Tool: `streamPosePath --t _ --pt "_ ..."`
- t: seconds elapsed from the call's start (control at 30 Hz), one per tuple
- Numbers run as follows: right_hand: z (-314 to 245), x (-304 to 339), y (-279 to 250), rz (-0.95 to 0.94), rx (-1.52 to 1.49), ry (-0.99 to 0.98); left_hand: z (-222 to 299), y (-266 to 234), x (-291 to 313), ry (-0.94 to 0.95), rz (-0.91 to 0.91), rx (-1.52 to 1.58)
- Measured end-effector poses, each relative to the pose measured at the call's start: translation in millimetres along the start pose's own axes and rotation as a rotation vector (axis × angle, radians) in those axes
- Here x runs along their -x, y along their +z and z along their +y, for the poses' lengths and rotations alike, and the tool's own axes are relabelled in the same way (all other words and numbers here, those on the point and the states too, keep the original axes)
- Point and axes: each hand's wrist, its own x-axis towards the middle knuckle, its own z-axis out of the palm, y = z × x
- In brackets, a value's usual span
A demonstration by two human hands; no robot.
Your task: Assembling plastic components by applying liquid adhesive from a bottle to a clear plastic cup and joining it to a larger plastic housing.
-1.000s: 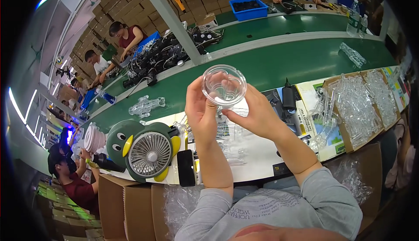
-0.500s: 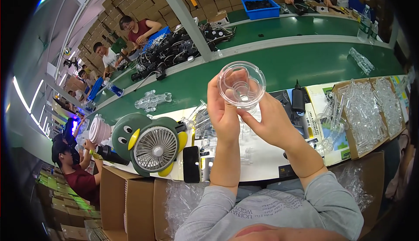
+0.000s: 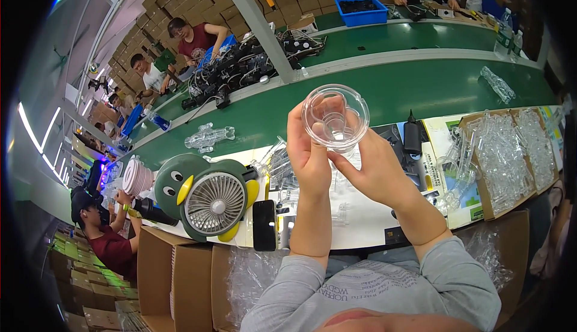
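A clear plastic part with a round, cup-like rim (image 3: 334, 145) is held up over the bench, its open round face turned upward. My left hand (image 3: 308, 154) wraps its left side, with some fingers seen through the clear plastic. On the other side my right hand (image 3: 378, 166) is closed round the lower right of the part, thumb toward the left hand. Behind my forearms, clear plastic pieces (image 3: 287, 178) lie on the white bench top. A black dropper bottle (image 3: 412, 135) stands to the right of my right hand.
A green penguin-shaped fan (image 3: 215, 205) and a phone (image 3: 264, 226) are at left. An open carton of clear parts (image 3: 508, 157) sits at right. Beyond runs a green conveyor (image 3: 415, 82) with a clear part (image 3: 209, 138) on it. Co-workers sit across; another person (image 3: 111, 236) is at left.
My hands and the clear part stay nearly in place, shifted very slightly to the right. Across the line, a co-worker in dark red has moved their arm and head a little.
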Motion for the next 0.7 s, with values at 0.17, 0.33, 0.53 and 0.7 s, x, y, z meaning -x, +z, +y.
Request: streamPosePath --t 0.17,0.33,0.53,0.7 --pt "-1.7 0.5 1.4 0.010 0.008 -0.011 1.3 0.4 0.1 0.014 0.003 0.024" --pt "-0.3 1.4 2.5 0.007 0.027 -0.007 0.9 1.8 0.3 0.010 0.031 0.002" --pt "0.6 1.3 4.6 0.021 0.034 -0.027 0.5 -0.4 -0.8 0.023 0.012 -0.014" --pt "-1.9 0.9 5.2 0.030 0.030 -0.039 2.6 -2.3 -0.1 0.010 0.010 -0.036"
